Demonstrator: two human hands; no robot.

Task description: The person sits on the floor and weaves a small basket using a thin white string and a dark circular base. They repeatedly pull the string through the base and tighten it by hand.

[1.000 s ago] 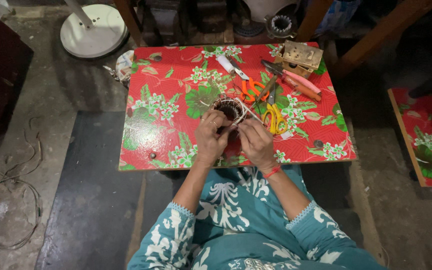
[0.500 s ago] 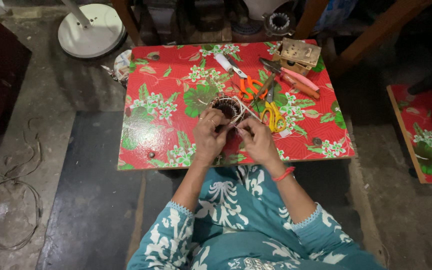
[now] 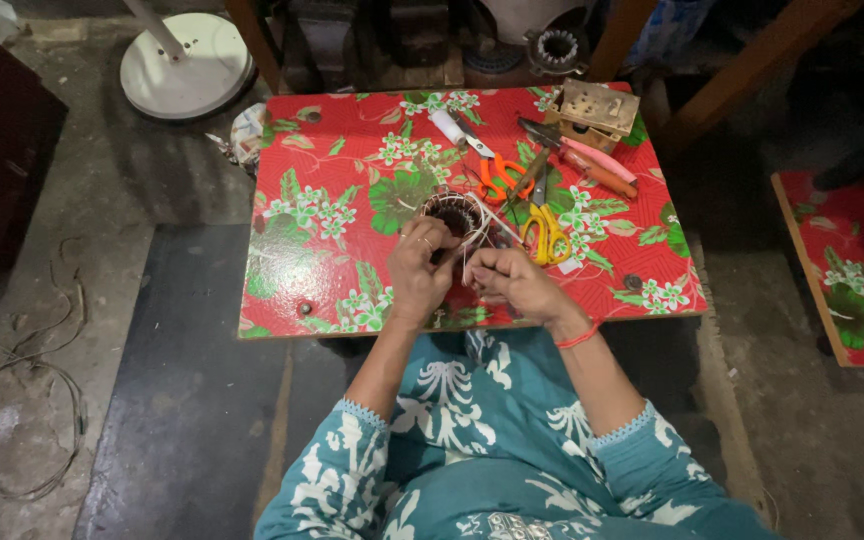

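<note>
Both grips are closed: the left hand (image 3: 420,268) is wrapped against the near left side of a small round wire coil (image 3: 452,213), and the right hand (image 3: 510,281) is pinched on pale thin wires (image 3: 484,226) that run from the coil toward it. The coil is set on the near middle of a low bench (image 3: 342,190) covered in red cloth with green and white flowers. Just beyond the coil, orange-handled scissors (image 3: 499,180) are laid, and yellow-handled scissors (image 3: 546,232) are seen just to its right. Farther right, pliers with pink handles (image 3: 592,168) are placed beside a small tan box (image 3: 599,108) at the far right corner. A white tube (image 3: 447,128) is laid at the far middle. A white round fan base (image 3: 184,66) is seen on the floor at far left. A loose wire loop (image 3: 12,420) is spread on the floor at near left. Teal patterned sleeves are worn on both arms.
</note>
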